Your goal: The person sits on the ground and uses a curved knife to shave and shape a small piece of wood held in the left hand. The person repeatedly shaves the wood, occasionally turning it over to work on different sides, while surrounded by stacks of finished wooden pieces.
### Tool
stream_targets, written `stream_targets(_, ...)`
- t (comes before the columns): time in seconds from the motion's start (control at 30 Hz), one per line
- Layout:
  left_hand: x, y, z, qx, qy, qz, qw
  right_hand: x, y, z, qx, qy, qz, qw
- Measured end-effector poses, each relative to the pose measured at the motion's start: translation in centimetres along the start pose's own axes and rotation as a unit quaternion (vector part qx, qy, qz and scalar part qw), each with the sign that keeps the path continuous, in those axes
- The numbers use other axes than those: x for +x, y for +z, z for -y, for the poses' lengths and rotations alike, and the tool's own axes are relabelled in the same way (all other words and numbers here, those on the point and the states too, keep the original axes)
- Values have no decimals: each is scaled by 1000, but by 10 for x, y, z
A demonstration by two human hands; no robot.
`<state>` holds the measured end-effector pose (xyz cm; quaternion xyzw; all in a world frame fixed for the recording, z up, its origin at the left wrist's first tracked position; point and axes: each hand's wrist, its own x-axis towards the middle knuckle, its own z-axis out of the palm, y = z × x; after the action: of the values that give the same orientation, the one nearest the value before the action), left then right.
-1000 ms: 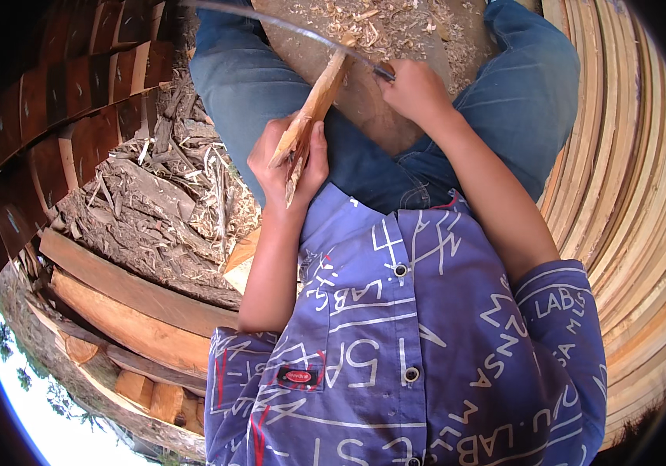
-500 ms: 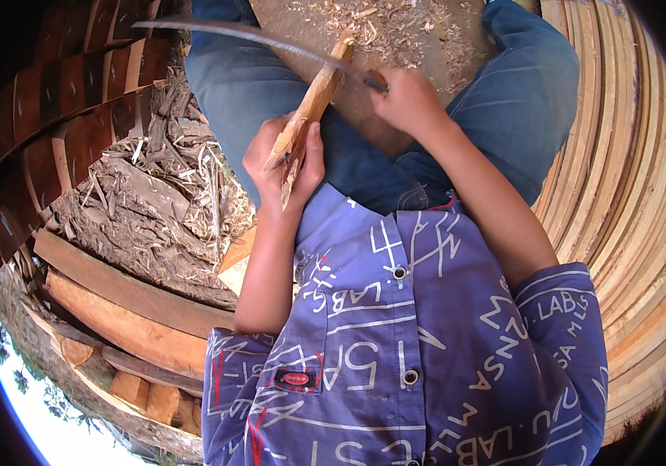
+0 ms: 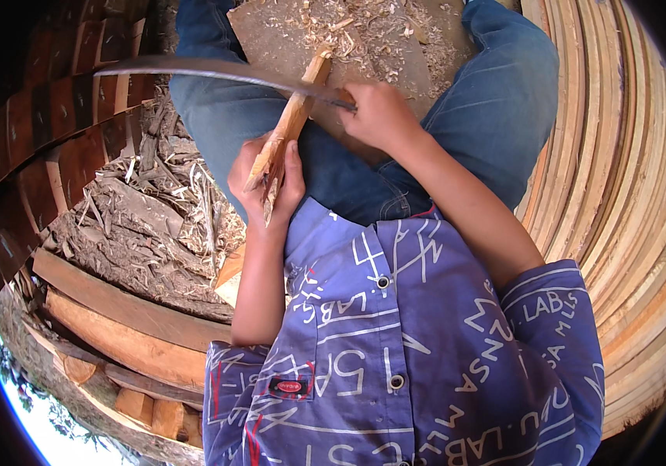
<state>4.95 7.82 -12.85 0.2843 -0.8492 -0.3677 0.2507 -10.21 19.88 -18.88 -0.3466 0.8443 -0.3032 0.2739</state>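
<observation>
My left hand [image 3: 290,177] is closed round the near end of a rough-cut stick of pale wood [image 3: 292,116], its thumb along the side. The stick slants away from me over my lap, with a split, splintered near end. In my right hand [image 3: 383,118] is the handle of a machete [image 3: 193,70], the fingers wrapped round it. Its long, slightly curved blade reaches left and crosses the stick in its farther half. Whether the edge bites into the wood, I cannot tell. Most of the handle is hidden inside my fist.
Between my legs in jeans [image 3: 496,109] lies a flat brown board [image 3: 271,31] strewn with wood shavings [image 3: 360,31]. Long planks [image 3: 581,155] are stacked at the right. Bark and chips [image 3: 139,202] cover the ground at the left, near cut timbers [image 3: 123,334] and stacked dark wood pieces [image 3: 22,116].
The machete blade has come nearer to me and slid leftward across the stick, my right hand moving with it. Stick and left hand have shifted slightly left and nearer in the picture.
</observation>
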Motion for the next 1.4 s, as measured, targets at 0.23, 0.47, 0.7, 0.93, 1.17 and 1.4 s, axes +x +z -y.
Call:
stream_targets(0.23, 3, 2, 0, 14, 25, 17, 999, 8, 1, -34, -28, 130, 12, 991)
stream_targets(0.47, 0, 1, 1, 2, 3, 0, 1000, 3, -9, 9, -32, 13, 14, 999)
stream_targets(0.7, 6, 1, -5, 23, 31, 15, 999, 13, 5, -35, -60, 121, 7, 991)
stream_targets(0.93, -3, 1, 2, -12, -19, -6, 1000, 1, -4, -1, -62, 12, 24, 998)
stream_targets(1.17, 7, 2, -5, 1, -6, 13, 1000, 14, 0, -35, -64, 146, 21, 987)
stream_targets(1.4, 1, 0, 0, -1, -21, -8, 1000, 5, -13, 0, -73, 38, 52, 995)
